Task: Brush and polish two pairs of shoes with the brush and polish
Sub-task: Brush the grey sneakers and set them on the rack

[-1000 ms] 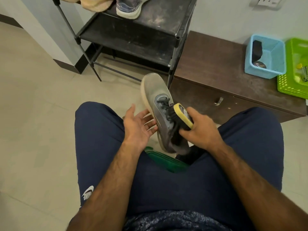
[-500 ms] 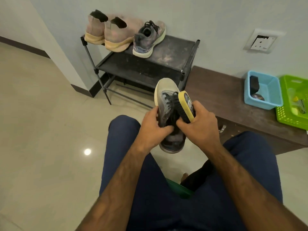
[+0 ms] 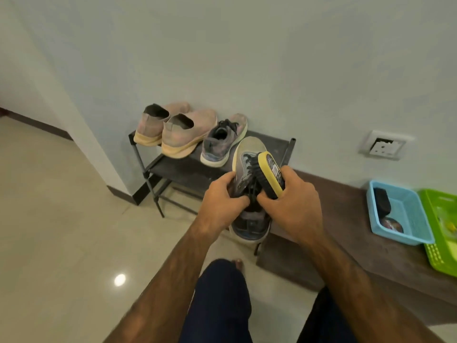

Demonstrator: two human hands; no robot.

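A grey sneaker point(image 3: 247, 167) with black laces is held up, toe pointing away, in front of the rack. My left hand point(image 3: 221, 203) grips its left side near the collar. My right hand point(image 3: 293, 206) holds a yellow-backed brush point(image 3: 270, 174), whose black bristles lie against the laces. On the black shoe rack point(image 3: 178, 170) stand the matching grey sneaker point(image 3: 222, 142) and a pair of pink slip-on shoes point(image 3: 173, 129). A round polish tin point(image 3: 393, 225) lies in the blue basket point(image 3: 405, 219).
A low brown bench point(image 3: 346, 231) runs along the wall at the right, carrying the blue basket and a green basket point(image 3: 442, 233). A black item point(image 3: 382, 201) also sits in the blue basket. A wall socket point(image 3: 385, 146) is above. My knees are below; tiled floor lies to the left.
The view has tilted up, bringing the rack top and wall into sight. My left hand went from open beside the sneaker to gripping it. Both hands and the sneaker rose.
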